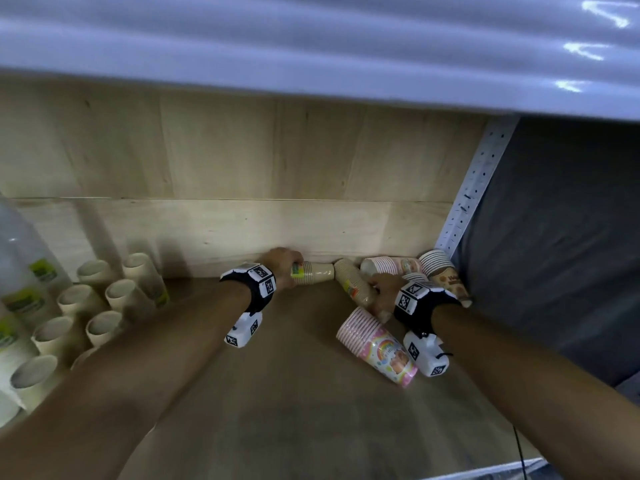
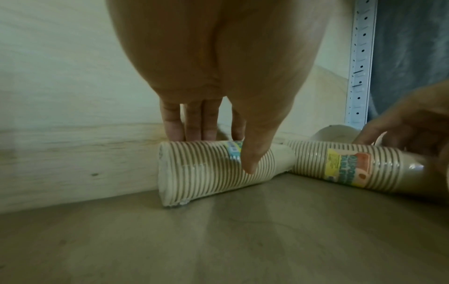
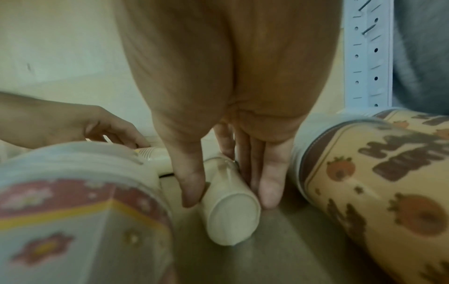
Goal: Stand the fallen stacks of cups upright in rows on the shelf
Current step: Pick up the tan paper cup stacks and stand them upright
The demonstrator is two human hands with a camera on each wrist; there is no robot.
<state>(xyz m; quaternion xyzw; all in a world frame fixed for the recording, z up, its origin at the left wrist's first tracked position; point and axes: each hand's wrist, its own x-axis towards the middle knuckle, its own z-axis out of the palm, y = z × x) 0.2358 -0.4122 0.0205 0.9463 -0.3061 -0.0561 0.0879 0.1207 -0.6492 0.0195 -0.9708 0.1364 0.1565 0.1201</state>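
Observation:
Two wrapped stacks of beige cups lie on their sides near the shelf's back wall. My left hand (image 1: 289, 268) (image 2: 218, 151) holds the left beige stack (image 1: 317, 271) (image 2: 218, 169), fingers behind it and thumb in front. My right hand (image 1: 381, 289) (image 3: 230, 192) grips the second beige stack (image 1: 355, 285) (image 2: 352, 167) (image 3: 230, 207) between thumb and fingers near its closed end. A pink rainbow stack (image 1: 377, 346) (image 3: 73, 221) lies nearer me. A brown strawberry-print stack (image 1: 446, 275) (image 3: 388, 182) and another pink stack (image 1: 384, 265) lie at the right corner.
Several beige stacks (image 1: 100, 306) stand upright in rows at the left, beside tall clear-wrapped stacks (image 1: 20, 271). A perforated white upright (image 1: 474, 188) marks the right end, with dark cloth (image 1: 554, 237) beyond. The upper shelf (image 1: 311, 46) hangs low overhead. Bare shelf board (image 1: 294, 393) lies in front.

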